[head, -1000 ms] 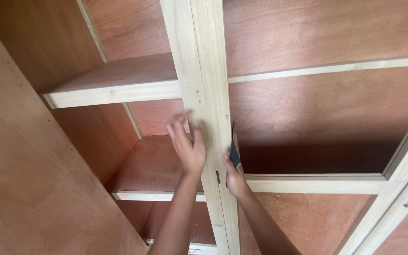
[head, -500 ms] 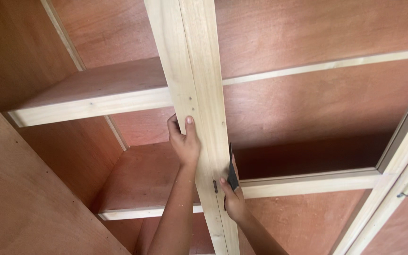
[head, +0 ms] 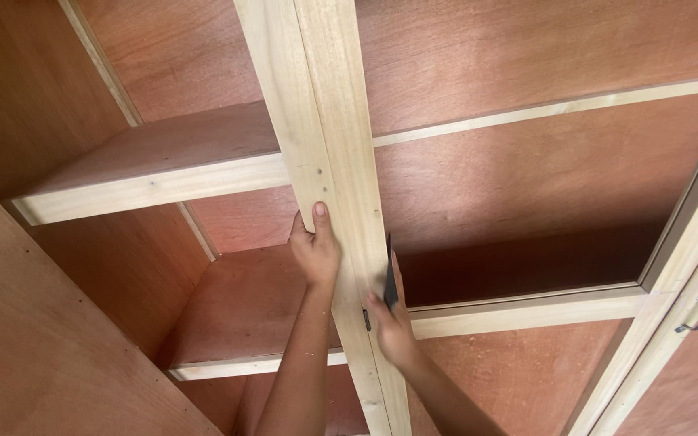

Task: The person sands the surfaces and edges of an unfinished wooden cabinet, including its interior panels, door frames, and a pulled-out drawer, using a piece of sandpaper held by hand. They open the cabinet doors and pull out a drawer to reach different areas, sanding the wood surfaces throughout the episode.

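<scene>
At six o'clock the left hand [head: 314,250] grips the pale wooden post [head: 329,161], thumb flat on its face. Just at four o'clock from it, the right hand [head: 391,323] clasps a dark sanding pad [head: 389,278] against the post's right edge. Beyond, reddish plywood shelves [head: 155,165] run toward nine and three o'clock.

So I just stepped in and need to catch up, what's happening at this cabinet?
A person has both hands on the pale upright post of a plywood cabinet. The left hand grips the post's left edge, thumb on its face. The right hand presses a small dark flat piece, likely sandpaper, against its right edge. A shelf meets the post.
</scene>
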Demonstrator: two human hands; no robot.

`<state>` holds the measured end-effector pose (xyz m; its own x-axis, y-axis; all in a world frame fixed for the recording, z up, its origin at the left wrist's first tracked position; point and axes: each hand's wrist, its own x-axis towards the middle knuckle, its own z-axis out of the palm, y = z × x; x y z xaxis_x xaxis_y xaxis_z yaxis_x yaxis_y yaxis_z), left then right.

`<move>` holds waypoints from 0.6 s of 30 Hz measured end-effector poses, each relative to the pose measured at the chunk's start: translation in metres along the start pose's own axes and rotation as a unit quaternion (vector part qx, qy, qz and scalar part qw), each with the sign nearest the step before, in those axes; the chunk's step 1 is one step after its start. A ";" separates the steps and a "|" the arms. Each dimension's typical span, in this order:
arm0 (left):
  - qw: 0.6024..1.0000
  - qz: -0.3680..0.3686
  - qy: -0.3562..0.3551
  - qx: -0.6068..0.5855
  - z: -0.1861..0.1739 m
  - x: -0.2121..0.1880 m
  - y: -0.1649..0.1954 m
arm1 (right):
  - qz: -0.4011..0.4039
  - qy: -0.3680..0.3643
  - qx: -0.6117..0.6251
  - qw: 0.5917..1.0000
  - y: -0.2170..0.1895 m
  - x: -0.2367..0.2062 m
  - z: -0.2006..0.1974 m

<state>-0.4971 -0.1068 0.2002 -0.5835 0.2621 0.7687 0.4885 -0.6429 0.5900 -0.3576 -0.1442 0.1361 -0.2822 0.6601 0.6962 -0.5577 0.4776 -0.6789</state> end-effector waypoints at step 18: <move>0.999 -0.007 0.018 0.031 0.004 -0.003 0.013 | 0.120 0.017 -0.170 0.978 0.015 0.099 -0.011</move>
<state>-0.4871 -0.1130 0.2065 -0.6126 0.2439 0.7518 0.5195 -0.5926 0.6156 -0.3848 -0.0654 0.1919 -0.3436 0.7930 0.5031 -0.1844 0.4683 -0.8641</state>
